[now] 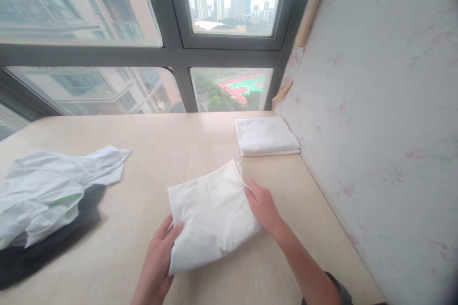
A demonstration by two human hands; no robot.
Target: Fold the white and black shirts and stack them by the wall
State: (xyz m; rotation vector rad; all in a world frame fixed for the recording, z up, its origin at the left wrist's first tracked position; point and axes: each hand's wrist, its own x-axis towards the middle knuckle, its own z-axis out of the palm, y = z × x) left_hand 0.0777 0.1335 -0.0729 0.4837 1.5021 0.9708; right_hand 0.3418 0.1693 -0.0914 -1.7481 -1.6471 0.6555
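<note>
A folded white cloth (213, 214), perhaps a garment, is held between my two hands over the pale wooden surface. My left hand (162, 248) grips its left edge, thumb on top and fingers underneath. On the opposite edge, my right hand (260, 204) has its thumb and fingers closed around the fabric. The cloth lies at a slant, its upper right corner pointing toward the window. Just beyond it, against the wall, rests another neatly folded white cloth (266, 136).
Loose white clothing (53, 186) lies crumpled at the left, partly over a dark garment (82, 219). Grey-framed windows (175, 57) border the far edge of the wooden surface (171, 143). A flower-patterned wall (365, 119) closes off the right side.
</note>
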